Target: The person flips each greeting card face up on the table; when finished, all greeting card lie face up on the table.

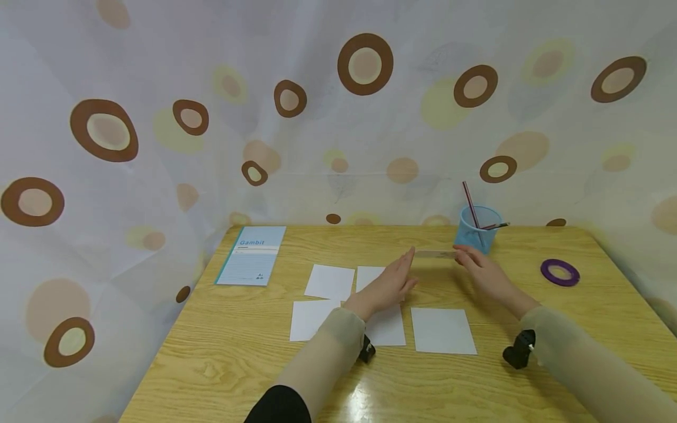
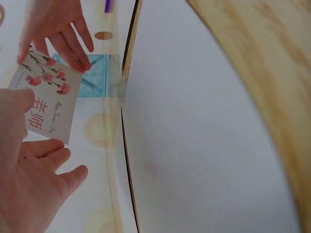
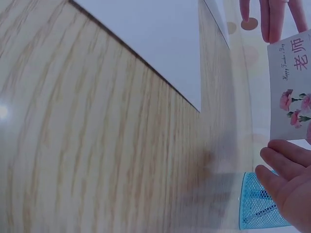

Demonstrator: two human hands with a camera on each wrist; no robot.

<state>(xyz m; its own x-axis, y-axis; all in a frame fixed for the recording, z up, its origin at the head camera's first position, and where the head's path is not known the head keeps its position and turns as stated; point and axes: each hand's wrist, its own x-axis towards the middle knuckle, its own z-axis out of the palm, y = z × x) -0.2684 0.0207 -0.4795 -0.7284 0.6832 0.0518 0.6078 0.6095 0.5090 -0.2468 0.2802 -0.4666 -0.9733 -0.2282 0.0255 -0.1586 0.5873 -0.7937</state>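
Pale sleeves [image 1: 334, 355] are hovering over a wood-grained table [image 1: 211, 364], where white sheets [image 1: 444, 332] are lying near a notebook [image 1: 251, 258]. Spotted cloth [image 1: 317, 135] is hanging behind. The left hand [image 1: 385, 288] and right hand [image 1: 489, 281], fingers nearly straight, are supporting a flowered card [image 2: 53, 102] between them above the table.

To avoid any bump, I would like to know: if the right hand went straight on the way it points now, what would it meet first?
The right hand would first push into the card at its fingertips; beyond it, perhaps the left hand or patterned backdrop, as depth is unclear.
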